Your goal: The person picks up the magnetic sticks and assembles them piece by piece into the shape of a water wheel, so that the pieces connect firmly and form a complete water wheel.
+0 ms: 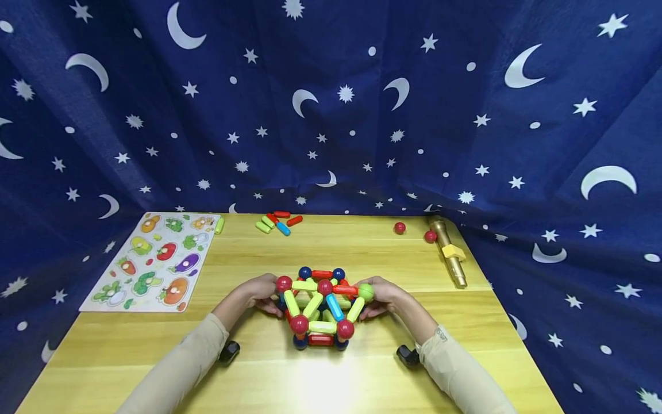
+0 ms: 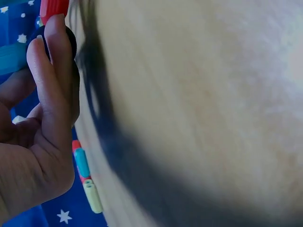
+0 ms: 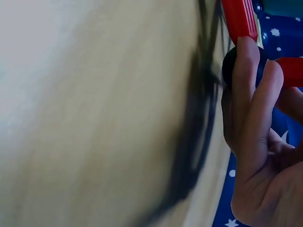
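A ball-and-stick building structure (image 1: 324, 287) of red, green and dark blue balls joined by yellow-green, red and blue rods is at the middle of the table. My left hand (image 1: 262, 291) grips its left side and my right hand (image 1: 380, 294) its right side. In the left wrist view, fingers curl around a dark ball (image 2: 71, 41) beside a red rod (image 2: 54, 7) and a teal rod (image 2: 12, 59). Another dark ball (image 3: 229, 66), with a red rod (image 3: 239, 19) above it, sits at my fingers in the right wrist view. The structure's inner parts are partly hidden.
A vegetable picture board (image 1: 150, 264) lies at the left. Several loose rods (image 1: 283, 228) are at the back edge, with two red balls (image 1: 400, 228) farther right. A gold-coloured tube (image 1: 455, 269) with a yellow block (image 1: 453, 252) lies at the right. A starry blue curtain (image 1: 331, 132) hangs behind.
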`<state>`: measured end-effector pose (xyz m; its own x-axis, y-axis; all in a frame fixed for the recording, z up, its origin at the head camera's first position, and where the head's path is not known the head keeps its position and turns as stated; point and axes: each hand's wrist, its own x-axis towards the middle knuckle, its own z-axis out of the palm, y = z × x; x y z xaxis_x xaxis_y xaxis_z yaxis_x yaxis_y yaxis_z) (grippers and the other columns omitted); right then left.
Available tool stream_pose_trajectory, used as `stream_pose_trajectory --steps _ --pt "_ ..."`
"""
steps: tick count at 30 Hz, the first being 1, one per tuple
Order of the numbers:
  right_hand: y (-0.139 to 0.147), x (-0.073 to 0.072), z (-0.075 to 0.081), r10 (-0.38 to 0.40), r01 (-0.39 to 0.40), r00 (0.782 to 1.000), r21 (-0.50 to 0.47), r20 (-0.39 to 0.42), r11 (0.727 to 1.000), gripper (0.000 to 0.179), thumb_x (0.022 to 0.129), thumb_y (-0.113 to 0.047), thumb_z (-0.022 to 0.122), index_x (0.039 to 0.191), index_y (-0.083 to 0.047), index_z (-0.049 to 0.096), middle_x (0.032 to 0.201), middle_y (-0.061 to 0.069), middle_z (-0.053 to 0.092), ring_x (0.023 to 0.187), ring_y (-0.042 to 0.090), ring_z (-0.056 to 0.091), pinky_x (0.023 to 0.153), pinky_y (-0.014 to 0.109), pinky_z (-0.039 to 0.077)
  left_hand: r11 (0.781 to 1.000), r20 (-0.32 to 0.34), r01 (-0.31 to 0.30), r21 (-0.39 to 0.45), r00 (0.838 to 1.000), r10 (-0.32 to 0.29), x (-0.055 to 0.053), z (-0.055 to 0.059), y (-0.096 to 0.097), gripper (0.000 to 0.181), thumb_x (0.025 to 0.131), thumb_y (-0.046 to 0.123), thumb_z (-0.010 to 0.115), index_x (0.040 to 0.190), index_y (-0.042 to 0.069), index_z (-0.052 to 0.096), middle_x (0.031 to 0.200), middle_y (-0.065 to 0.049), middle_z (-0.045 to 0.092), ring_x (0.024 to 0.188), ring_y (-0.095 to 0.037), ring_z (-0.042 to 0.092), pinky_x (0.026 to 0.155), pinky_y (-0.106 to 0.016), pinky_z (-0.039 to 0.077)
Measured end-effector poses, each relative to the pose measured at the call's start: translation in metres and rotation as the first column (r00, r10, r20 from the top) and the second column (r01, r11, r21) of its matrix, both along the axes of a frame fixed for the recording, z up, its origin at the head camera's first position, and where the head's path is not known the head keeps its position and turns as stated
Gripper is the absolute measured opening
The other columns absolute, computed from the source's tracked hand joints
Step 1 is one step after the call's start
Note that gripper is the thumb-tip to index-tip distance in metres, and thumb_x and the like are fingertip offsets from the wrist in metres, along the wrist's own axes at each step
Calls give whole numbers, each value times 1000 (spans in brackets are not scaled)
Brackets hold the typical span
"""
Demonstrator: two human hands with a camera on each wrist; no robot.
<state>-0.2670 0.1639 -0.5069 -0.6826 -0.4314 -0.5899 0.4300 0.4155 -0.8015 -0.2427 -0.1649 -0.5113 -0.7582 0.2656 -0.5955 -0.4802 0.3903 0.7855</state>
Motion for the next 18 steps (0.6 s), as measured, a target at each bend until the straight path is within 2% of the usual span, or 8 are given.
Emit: stream_pose_trajectory --steps 5,9,12,16,18 --pt "-5 0 7 -56 57 996 11 -71 998 40 94 -11 54 132 1 55 73 4 68 48 9 62 45 21 51 998 -23 -28 48 999 29 0 5 -5 35 97 5 47 131 1 55 104 -20 68 59 -20 70 53 -26 56" --pt "-7 0 14 -89 93 985 20 -145 995 39 94 -17 62 129 -1 58 83 3 65 55 7 60 48 25 53 994 -24 -46 103 999 49 0 14 -6 38 97 3 46 134 2 51 98 -15 67 60 -20 69 53 -26 56" --pt "-9 2 20 -97 104 973 23 -210 994 38 94 -15 63 128 1 59 90 10 67 63 8 61 53 25 54 992 -57 -39 117 997 46 1 20 -6 36 98 4 47 133 1 49 102 -13 66 62 -17 69 51 -24 54" --pt "-11 5 27 -99 110 949 18 -300 994 37 93 -11 64 126 4 59 105 21 70 76 10 64 65 23 53 992 -118 -48 116 991 62 4 24 -3 37 98 13 57 132 1 51 105 -13 65 66 -14 66 53 -24 54" --pt "-11 6 30 -114 125 940 15 -320 992 37 92 -11 65 126 4 60 107 23 70 78 11 65 67 23 52 992 -140 -63 109 987 78 5 26 -2 37 97 16 59 131 2 53 105 -13 63 69 -14 64 55 -25 54"
